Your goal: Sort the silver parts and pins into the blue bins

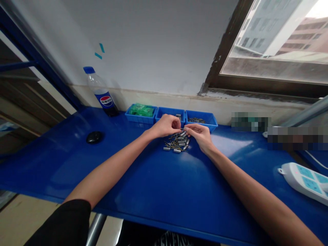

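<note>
Well inside the table edge (153, 222), thin metal part (181, 128) between both hands (167, 125) (200, 135).

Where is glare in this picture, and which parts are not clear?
Head view: pale glare on the blue table beside the right hand; same view: sky outside the window washed out; same view: coarse pixel blocks hide things at right.

A glossy blue table (143, 194) is pushed up to a wall. Along its back, a left bin (140, 119), a middle bin (169, 110) and a right bin (210, 119), all blue, are lined up. Just in front, a loose pile (176, 142) of metal cylinders and thin rods is spread. A capped bottle (104, 99) is stood back left, with a rounded black object (94, 137) placed nearby; a white power strip (302, 177) is laid at the right.
</note>
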Action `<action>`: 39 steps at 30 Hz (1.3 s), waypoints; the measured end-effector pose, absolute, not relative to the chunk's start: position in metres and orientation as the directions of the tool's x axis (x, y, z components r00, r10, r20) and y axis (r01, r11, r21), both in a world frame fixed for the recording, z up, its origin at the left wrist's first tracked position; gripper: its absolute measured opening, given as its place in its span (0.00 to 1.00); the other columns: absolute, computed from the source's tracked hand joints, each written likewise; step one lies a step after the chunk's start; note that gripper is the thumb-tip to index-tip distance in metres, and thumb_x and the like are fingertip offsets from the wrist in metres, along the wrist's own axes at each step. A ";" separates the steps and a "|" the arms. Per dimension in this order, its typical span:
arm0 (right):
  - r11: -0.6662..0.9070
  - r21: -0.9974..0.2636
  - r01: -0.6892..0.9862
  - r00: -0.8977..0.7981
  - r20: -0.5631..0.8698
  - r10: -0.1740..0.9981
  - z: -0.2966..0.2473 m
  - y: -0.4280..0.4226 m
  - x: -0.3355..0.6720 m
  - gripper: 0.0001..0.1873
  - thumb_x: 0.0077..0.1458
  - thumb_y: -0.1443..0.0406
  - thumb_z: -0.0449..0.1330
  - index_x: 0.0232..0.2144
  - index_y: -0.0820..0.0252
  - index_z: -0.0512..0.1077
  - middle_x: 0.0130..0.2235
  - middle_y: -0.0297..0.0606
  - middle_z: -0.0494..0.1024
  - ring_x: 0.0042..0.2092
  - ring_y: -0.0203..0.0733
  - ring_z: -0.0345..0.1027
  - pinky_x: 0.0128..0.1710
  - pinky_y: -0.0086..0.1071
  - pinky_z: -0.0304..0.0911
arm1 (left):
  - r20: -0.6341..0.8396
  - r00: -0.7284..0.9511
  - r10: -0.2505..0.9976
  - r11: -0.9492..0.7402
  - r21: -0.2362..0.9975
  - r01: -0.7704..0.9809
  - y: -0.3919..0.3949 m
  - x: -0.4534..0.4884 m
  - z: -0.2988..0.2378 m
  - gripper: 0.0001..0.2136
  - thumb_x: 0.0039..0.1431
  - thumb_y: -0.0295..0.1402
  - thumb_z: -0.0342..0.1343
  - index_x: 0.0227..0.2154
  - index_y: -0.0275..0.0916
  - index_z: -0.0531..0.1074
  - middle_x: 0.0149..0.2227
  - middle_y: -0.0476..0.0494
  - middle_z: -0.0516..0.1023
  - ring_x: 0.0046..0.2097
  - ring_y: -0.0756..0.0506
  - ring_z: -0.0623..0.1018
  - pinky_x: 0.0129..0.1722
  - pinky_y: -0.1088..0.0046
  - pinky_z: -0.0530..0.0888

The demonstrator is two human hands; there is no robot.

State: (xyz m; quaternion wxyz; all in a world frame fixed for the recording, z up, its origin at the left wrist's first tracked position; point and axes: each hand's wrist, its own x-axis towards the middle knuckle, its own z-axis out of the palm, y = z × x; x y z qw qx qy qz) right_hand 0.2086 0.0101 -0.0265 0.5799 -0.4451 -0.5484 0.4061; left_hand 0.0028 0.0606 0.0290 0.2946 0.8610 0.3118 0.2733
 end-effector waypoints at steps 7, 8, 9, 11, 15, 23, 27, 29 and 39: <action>0.362 -0.926 0.103 0.460 0.367 0.808 -0.028 0.012 0.211 0.19 0.51 0.52 0.72 0.39 0.60 0.81 0.37 0.43 0.85 0.31 0.44 0.77 0.28 0.35 0.71 | 0.136 0.684 0.717 -0.641 0.517 0.568 0.066 -0.002 0.024 0.09 0.52 0.27 0.67 0.37 0.34 0.80 0.33 0.42 0.84 0.35 0.46 0.82 0.35 0.74 0.75; 0.361 -0.926 0.110 0.485 0.367 0.794 -0.029 0.012 0.213 0.20 0.52 0.52 0.71 0.41 0.61 0.81 0.39 0.44 0.85 0.32 0.44 0.78 0.28 0.35 0.71 | 0.122 0.689 0.715 -0.643 0.502 0.578 0.065 -0.002 0.024 0.08 0.52 0.26 0.66 0.37 0.34 0.80 0.33 0.42 0.84 0.35 0.46 0.82 0.35 0.74 0.74; 0.356 -0.927 0.117 0.497 0.365 0.787 -0.029 0.012 0.214 0.21 0.52 0.52 0.71 0.42 0.61 0.81 0.42 0.45 0.85 0.33 0.44 0.78 0.28 0.35 0.72 | 0.112 0.692 0.713 -0.646 0.489 0.587 0.065 -0.002 0.024 0.08 0.52 0.25 0.65 0.37 0.34 0.80 0.33 0.42 0.84 0.35 0.46 0.82 0.35 0.74 0.74; 0.343 -0.930 0.134 0.498 0.362 0.788 -0.029 0.013 0.215 0.22 0.52 0.52 0.70 0.43 0.61 0.80 0.45 0.46 0.85 0.33 0.44 0.78 0.28 0.35 0.72 | 0.100 0.690 0.717 -0.646 0.468 0.603 0.062 0.000 0.024 0.09 0.52 0.23 0.63 0.37 0.35 0.81 0.33 0.42 0.84 0.35 0.46 0.82 0.35 0.73 0.74; 0.343 -0.929 0.143 0.473 0.368 0.800 -0.029 0.011 0.212 0.18 0.51 0.52 0.71 0.38 0.59 0.80 0.41 0.43 0.85 0.30 0.41 0.75 0.26 0.34 0.71 | 0.094 0.691 0.717 -0.654 0.433 0.620 0.057 0.002 0.027 0.11 0.50 0.20 0.60 0.36 0.35 0.81 0.32 0.43 0.84 0.33 0.46 0.81 0.33 0.73 0.71; 0.336 -0.934 0.118 0.348 0.356 0.867 -0.027 0.008 0.206 0.16 0.51 0.54 0.71 0.37 0.57 0.79 0.33 0.38 0.83 0.27 0.39 0.72 0.25 0.33 0.69 | 0.101 0.698 0.709 -0.666 0.421 0.616 0.058 0.004 0.021 0.16 0.50 0.18 0.59 0.43 0.34 0.78 0.31 0.44 0.82 0.32 0.46 0.80 0.33 0.73 0.70; 0.336 -0.934 0.116 0.315 0.356 0.880 -0.026 0.009 0.205 0.15 0.51 0.55 0.70 0.37 0.58 0.79 0.33 0.38 0.83 0.26 0.38 0.71 0.26 0.33 0.69 | 0.113 0.709 0.696 -0.678 0.428 0.598 0.062 0.004 0.017 0.15 0.52 0.19 0.59 0.44 0.33 0.77 0.32 0.44 0.82 0.32 0.47 0.79 0.33 0.74 0.69; 0.339 -0.934 0.111 0.295 0.357 0.887 -0.026 0.009 0.205 0.13 0.52 0.56 0.69 0.37 0.58 0.79 0.33 0.38 0.83 0.26 0.38 0.71 0.26 0.32 0.69 | 0.116 0.717 0.687 -0.686 0.426 0.589 0.062 0.003 0.015 0.14 0.53 0.19 0.58 0.43 0.33 0.77 0.31 0.44 0.81 0.32 0.47 0.78 0.33 0.74 0.69; 0.326 -0.936 0.129 0.193 0.347 0.918 -0.024 0.006 0.204 0.15 0.53 0.55 0.69 0.37 0.58 0.79 0.29 0.36 0.81 0.28 0.40 0.73 0.27 0.32 0.69 | 0.119 0.731 0.672 -0.722 0.327 0.610 0.057 0.001 0.023 0.08 0.53 0.25 0.60 0.37 0.36 0.78 0.35 0.42 0.82 0.35 0.45 0.79 0.33 0.72 0.68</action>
